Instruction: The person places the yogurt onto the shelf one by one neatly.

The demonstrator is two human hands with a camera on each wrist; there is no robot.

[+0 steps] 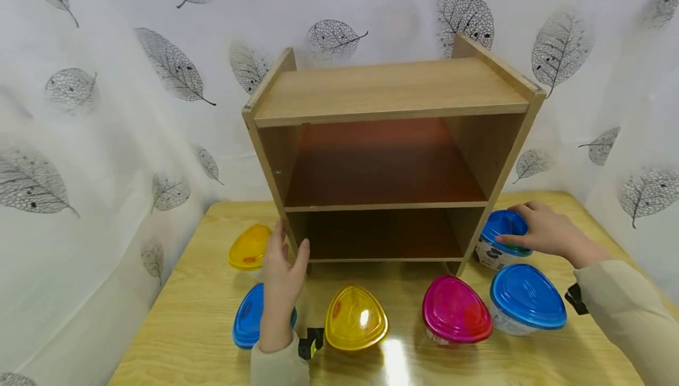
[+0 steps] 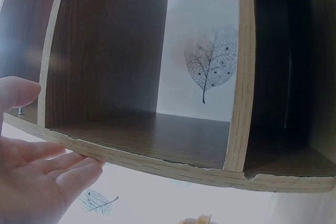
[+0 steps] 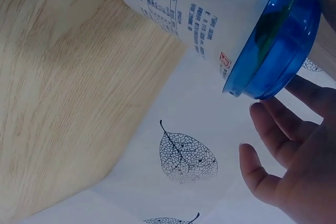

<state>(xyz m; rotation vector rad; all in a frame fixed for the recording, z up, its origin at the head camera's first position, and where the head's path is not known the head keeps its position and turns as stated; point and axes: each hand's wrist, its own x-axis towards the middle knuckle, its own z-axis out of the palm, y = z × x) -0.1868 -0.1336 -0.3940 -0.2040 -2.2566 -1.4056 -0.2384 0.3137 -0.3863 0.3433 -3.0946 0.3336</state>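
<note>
My right fingers (image 1: 525,208) pinched the rear-right blue-lidded tub (image 1: 490,255) by its lid (image 1: 494,222), beside the wooden shelf unit (image 1: 395,94) on the table (image 1: 185,315); that lid popping loose could have dropped it; my left fingers (image 1: 278,234), loosely spread at the left panel (image 1: 267,159), risked nudging the unit askew.

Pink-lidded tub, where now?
In the head view, the pink-lidded tub stands on the table in front of the lower right corner of the wooden shelf, with a blue-lidded tub close on its right.
</note>
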